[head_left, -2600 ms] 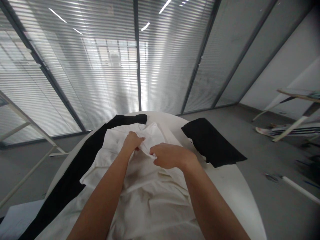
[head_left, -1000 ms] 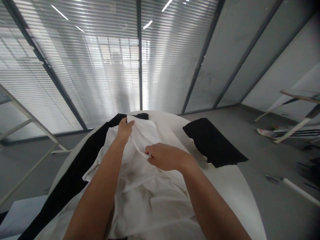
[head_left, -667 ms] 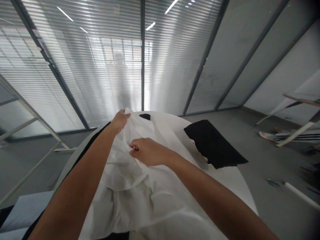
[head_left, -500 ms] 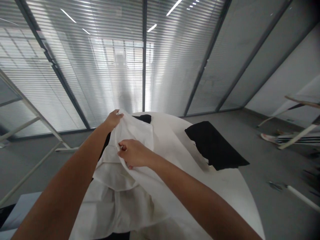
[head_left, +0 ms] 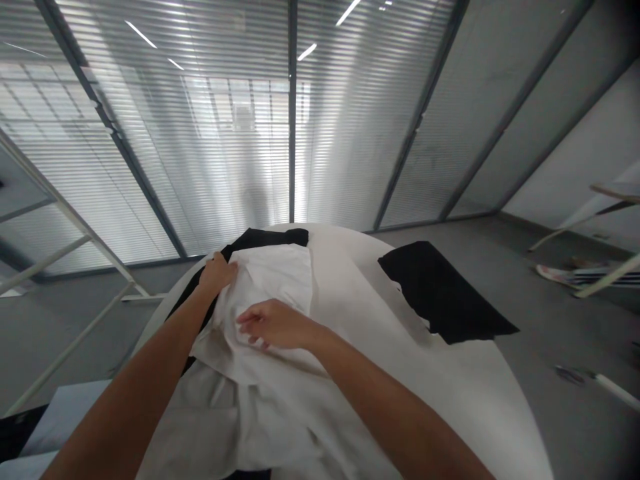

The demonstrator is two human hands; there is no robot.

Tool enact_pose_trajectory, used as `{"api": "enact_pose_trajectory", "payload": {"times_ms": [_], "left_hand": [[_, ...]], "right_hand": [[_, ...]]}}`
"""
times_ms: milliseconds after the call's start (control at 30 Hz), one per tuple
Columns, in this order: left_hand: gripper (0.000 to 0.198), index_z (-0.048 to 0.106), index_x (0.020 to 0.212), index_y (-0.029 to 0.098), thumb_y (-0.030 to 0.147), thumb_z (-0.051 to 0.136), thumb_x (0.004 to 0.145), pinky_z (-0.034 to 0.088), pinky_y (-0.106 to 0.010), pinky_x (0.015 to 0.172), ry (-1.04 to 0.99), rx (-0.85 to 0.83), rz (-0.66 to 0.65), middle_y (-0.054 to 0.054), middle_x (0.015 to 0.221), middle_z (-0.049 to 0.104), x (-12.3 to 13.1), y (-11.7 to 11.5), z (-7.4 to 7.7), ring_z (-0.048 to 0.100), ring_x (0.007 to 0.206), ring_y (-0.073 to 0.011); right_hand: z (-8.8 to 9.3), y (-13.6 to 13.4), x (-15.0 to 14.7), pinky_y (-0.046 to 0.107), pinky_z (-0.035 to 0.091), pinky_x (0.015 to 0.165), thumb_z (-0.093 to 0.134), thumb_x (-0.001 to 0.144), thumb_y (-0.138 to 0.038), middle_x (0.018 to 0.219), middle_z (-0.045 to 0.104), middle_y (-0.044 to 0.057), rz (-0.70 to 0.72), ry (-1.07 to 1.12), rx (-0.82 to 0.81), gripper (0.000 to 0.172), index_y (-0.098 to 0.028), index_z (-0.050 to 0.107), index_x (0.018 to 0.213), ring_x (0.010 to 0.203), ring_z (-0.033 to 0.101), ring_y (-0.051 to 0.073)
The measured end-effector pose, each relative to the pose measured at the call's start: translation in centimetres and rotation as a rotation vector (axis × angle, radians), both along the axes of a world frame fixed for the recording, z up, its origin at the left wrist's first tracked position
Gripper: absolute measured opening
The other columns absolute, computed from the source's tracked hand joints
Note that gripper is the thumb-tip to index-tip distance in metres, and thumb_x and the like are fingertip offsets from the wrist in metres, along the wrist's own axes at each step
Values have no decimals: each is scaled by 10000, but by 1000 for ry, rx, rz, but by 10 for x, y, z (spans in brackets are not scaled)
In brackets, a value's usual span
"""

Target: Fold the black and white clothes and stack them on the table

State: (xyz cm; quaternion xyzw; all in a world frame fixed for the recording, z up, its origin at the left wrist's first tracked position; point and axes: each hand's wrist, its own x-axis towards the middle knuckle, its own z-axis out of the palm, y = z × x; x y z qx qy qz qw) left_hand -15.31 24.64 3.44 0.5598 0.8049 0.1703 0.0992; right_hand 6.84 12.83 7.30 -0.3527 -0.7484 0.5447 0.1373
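Note:
A crumpled white cloth lies over the round white table, with loose folds towards me. At its far left corner my left hand is closed on the edge, its fingertips partly hidden. My right hand is just over the middle of the cloth, its fingers loosely curled and apart, holding nothing that I can see. Under the cloth, a black cloth shows along the far and left sides.
A black fabric piece with a ragged edge lies on the right of the white table. White metal frame bars stand at left, near pale sheets. Glass partitions with blinds rise behind. A white-legged stand is at right.
The raised cloth edge has come down onto the table, and my left hand has moved lower with it. My right hand has loosened its pinch on the cloth edge.

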Motion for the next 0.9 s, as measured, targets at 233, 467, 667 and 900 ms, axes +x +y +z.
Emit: {"api": "enact_pose_trajectory", "payload": {"times_ms": [233, 467, 667, 900], "left_hand": [[426, 655, 873, 95, 495, 651, 727, 516, -318, 505, -341, -334, 10, -166, 892, 697, -2, -40, 30, 672, 691, -272], [285, 635, 814, 126, 395, 540, 799, 468, -311, 585, -90, -202, -149, -129, 790, 681, 7, -46, 14, 659, 703, -264], [267, 602, 917, 138, 353, 478, 820, 448, -309, 733, -76, 7, -152, -115, 913, 672, 9, -47, -8, 641, 860, -253], [353, 588, 1053, 138, 340, 558, 765, 453, -297, 783, -247, 47, -121, -106, 1019, 666, 5, -58, -5, 631, 921, -239]], "right_hand": [[-15, 60, 91, 312, 467, 831, 478, 866, -229, 1003, 701, 97, -687, -399, 326, 418, -162, 536, 1274, 912, 654, 207], [-46, 59, 81, 370, 413, 929, 444, 922, -389, 1160, 653, 137, -594, -482, 393, 499, -212, 446, 1389, 1094, 597, 256], [-62, 69, 75, 291, 396, 932, 562, 829, -233, 1172, 646, 104, -542, -303, 404, 332, -178, 660, 1141, 1082, 581, 208], [-64, 77, 89, 213, 409, 607, 588, 694, -70, 743, 658, 18, -653, -4, 69, 354, -130, 700, 1024, 640, 560, 118]]}}
